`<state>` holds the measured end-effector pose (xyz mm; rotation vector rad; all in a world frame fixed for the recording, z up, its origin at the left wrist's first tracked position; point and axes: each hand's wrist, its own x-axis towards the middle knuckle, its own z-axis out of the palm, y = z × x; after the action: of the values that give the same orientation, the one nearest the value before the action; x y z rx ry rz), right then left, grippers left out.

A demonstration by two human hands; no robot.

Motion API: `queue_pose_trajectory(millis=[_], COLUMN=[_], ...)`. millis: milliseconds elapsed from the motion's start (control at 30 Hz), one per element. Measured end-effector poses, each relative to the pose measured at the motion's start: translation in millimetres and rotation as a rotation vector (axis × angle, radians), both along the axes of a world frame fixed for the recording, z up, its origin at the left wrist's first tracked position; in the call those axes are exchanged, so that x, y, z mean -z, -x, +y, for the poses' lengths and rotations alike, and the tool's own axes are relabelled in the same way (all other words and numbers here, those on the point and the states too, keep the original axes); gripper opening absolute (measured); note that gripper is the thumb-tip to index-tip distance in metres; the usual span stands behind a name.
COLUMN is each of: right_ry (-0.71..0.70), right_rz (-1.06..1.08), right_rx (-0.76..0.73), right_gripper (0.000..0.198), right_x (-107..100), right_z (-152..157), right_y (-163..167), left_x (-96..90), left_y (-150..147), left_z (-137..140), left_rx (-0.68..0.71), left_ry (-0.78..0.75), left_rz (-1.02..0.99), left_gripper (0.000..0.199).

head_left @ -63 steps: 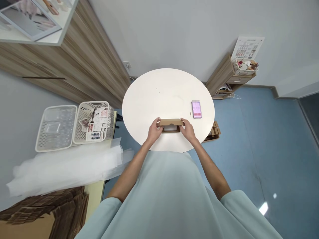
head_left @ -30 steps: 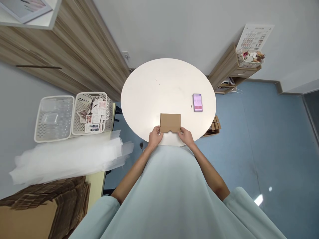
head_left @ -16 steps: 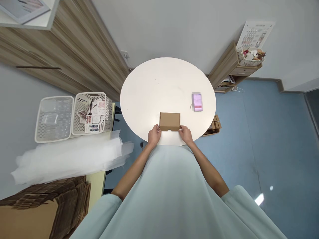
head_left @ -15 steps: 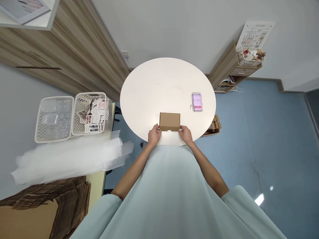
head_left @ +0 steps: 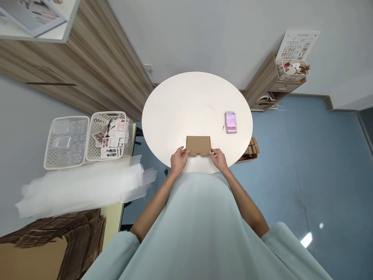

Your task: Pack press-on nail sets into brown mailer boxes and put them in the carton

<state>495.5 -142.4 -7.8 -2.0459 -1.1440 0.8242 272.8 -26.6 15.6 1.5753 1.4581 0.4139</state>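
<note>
A small brown cardboard box [head_left: 198, 145] lies near the front edge of the white oval table [head_left: 169, 103]. Its top is closed, and a half-round notch shows at the middle of the near edge. My left hand [head_left: 178, 160] grips the box's near left corner, thumb on the cardboard and fingers bent. At the near right corner, my right hand [head_left: 218, 158] pinches the box between thumb and fingers. To the right on the table lies a phone [head_left: 230, 122] with a blurred pink and purple face.
On the left side table stand a clear-lined white basket [head_left: 66, 142] and one with packets [head_left: 94, 152]. White plastic sheets [head_left: 84, 186] and flattened cardboard [head_left: 35, 256] lie nearer. A low wooden cabinet [head_left: 264, 83] and small boxes [head_left: 252, 149] are on the right.
The front of the box's top looks tilted differently, with the notch now showing brown at the near edge. Both hands keep hold of its corners. The whole view has shifted slightly.
</note>
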Motion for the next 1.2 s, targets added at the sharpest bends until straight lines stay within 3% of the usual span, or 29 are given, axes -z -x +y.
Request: queue_pose_trajectory(millis=[133,267,533,767,933,1200], right_ry=[0.000,0.063,0.096,-0.028,-0.024,-0.037], right_rz=[-0.031,-0.045,0.019,0.090,0.121,0.084], right_rx=[0.029,0.065,0.096,0.058,0.007,0.052], right_gripper=[0.050,0.058,0.053,0.059,0.055,0.051], right_x=[-29,-43,-25,-22,-17,-9], right_z=[1,2,6,14,18,20], right_y=[-5,-9,-9,-16,-20,-8], left_x=[-20.4,-25.9,-5.0,1.1,7.4,10.8], left_y=[2,2,5,6,3,-1], left_z=[2,3,0,9,14,11], left_rx=[-0.056,-0.064,-0.042,0.008,0.024,0.021], left_ry=[-0.052,-0.019,0.103,0.079,0.056,0.031], left_rz=[-0.023,0.015,-0.088,-0.204,-0.209,-0.164], left_gripper=[0.038,0.042,0.045,0.049,0.041,0.035])
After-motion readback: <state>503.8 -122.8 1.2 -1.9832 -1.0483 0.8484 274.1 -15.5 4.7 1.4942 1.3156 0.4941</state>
